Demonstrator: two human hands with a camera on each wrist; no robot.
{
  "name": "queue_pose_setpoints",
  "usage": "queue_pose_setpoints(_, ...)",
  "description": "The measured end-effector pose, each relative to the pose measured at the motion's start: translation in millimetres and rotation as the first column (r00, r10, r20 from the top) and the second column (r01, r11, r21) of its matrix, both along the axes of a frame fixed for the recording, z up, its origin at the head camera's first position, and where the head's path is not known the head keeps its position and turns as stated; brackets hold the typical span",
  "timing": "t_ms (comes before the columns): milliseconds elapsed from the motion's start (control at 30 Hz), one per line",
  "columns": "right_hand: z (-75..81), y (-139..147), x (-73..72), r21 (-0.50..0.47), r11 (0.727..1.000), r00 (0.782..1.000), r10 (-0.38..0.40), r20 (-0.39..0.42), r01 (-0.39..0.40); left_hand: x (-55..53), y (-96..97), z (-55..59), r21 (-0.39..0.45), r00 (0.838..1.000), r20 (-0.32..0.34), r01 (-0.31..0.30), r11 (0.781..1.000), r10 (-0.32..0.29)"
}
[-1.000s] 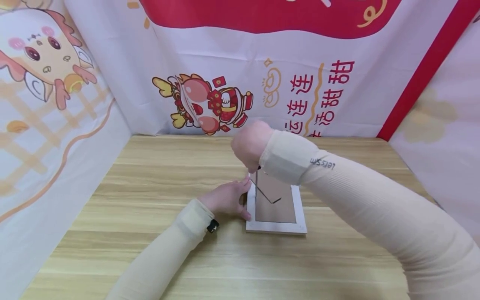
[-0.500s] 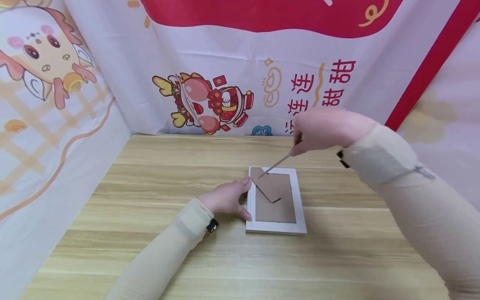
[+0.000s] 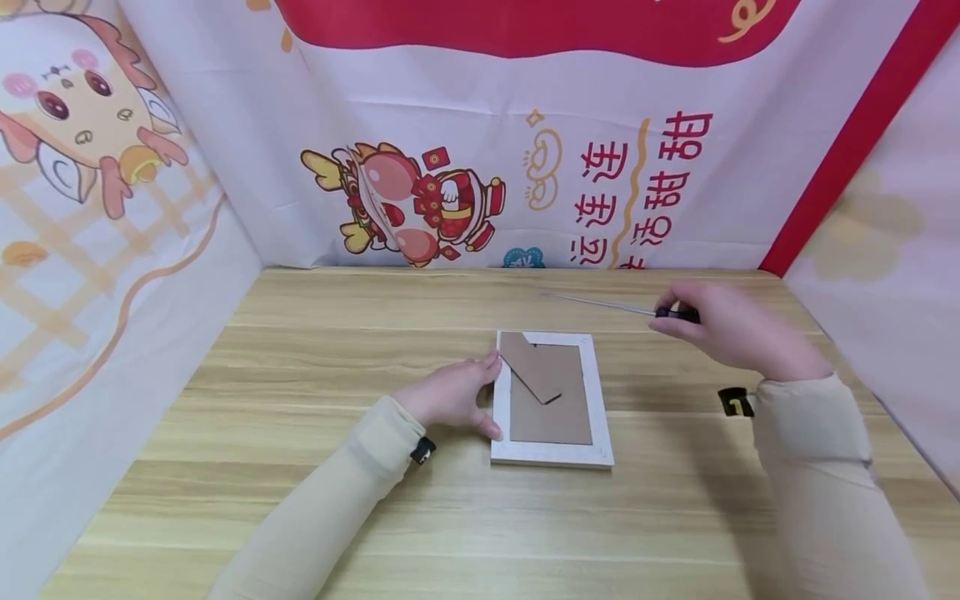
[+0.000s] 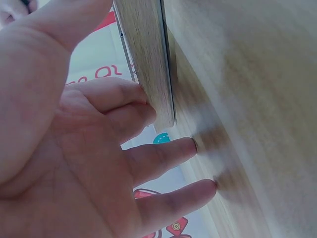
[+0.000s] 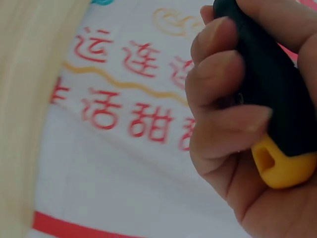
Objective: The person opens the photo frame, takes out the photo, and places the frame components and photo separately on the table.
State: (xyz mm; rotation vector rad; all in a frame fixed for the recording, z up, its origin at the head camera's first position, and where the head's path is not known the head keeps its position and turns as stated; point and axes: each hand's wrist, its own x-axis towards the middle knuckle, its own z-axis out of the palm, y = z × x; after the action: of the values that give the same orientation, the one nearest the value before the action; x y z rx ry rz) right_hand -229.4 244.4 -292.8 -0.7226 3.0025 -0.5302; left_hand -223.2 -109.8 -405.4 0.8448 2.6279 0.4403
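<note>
A white-bordered rectangular picture frame (image 3: 596, 408) lies back side up on the pale wood-grain worktop (image 3: 247, 417), roughly mid-scene. Its flat brown back panel (image 3: 566, 421) fills the border, and 1 brown stand leg (image 3: 531, 367) slants across it from the far left corner, outlined by a dark edge.

The left hand (image 3: 452, 396) braces the frame's left side – thumb at the near left corner, 2 fingertips against the wood-grained side, the other 2 fingers stretched out without clasping anything.

The right hand (image 3: 731, 329) grasps a screwdriver with a slim metal shaft and a dark handle (image 3: 667, 313); the handle's yellow butt end (image 5: 287, 168) has a hole. The shaft points left beyond the frame's far edge, apart from it – the tip is blurred.

2 cream sleeves (image 3: 322, 508) cover the arms. At the far side hangs a white cloth (image 3: 262, 108) printed with red characters and cartoon figures.
</note>
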Motion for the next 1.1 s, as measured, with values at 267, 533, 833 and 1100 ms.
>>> queue_pose_setpoints(267, -32.4, 22.2, -4.6, -0.040, 0.996, 0.997, -0.077, 0.016, 0.077, 1.9, -0.4, 2.7, 0.017, 1.000, 0.008, -0.011, 1.000, 0.011)
queue_pose_setpoints(533, -55.6, 41.9, -4.7, -0.055, 0.995, 0.997, -0.082, 0.003, 0.082, 1.0, -0.8, 2.0, 0.015, 1.000, -0.001, 0.001, 1.000, 0.000)
queue_pose_setpoints(833, -77.9, 58.3, -7.0, -0.065, 0.991, 0.992, -0.114, 0.059, 0.118, 0.7, -0.6, 0.9, 0.017, 1.000, 0.003, -0.006, 1.000, 0.006)
queue_pose_setpoints(1100, -90.3, 71.0, -11.4, -0.047, 0.992, 0.990, -0.113, 0.079, 0.117, 0.9, -0.6, -0.6, 0.010, 1.000, 0.010, -0.003, 1.000, 0.003)
